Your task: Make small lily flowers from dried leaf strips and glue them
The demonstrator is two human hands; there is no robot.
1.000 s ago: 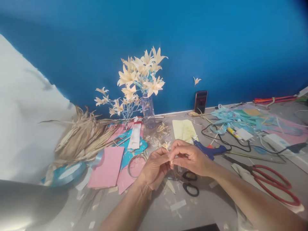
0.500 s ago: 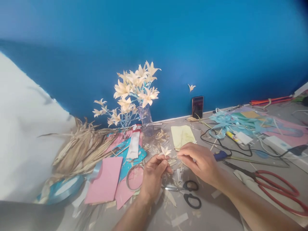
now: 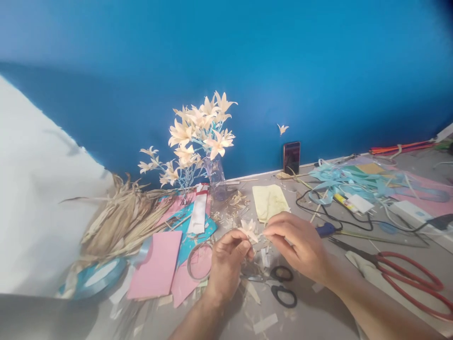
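Note:
My left hand (image 3: 226,264) is closed in a pinch around the base of a small cream handmade flower (image 3: 249,227), its petals pointing up. From the right, my right hand (image 3: 299,243) reaches in with thumb and forefinger pinched at the tip of one pale petal on the flower's right side. The flower's stem end is hidden behind the left fingers. Just below both hands, black-handled scissors (image 3: 283,296) lie on the table. A roll of clear tape (image 3: 189,264) rests beside my left wrist.
Cream flowers (image 3: 198,120) stand in a clear vase (image 3: 215,182) by the blue wall. Dried husks (image 3: 113,222) and pink paper (image 3: 155,264) lie left. A yellow sheet (image 3: 271,200), upright phone (image 3: 291,157), cables, blue ribbon (image 3: 332,182) and red-handled shears (image 3: 410,278) are right.
The flower is tilted slightly rightward and shows more of its petals. My right fingers now meet a petal tip, where before there was a gap between them and the flower.

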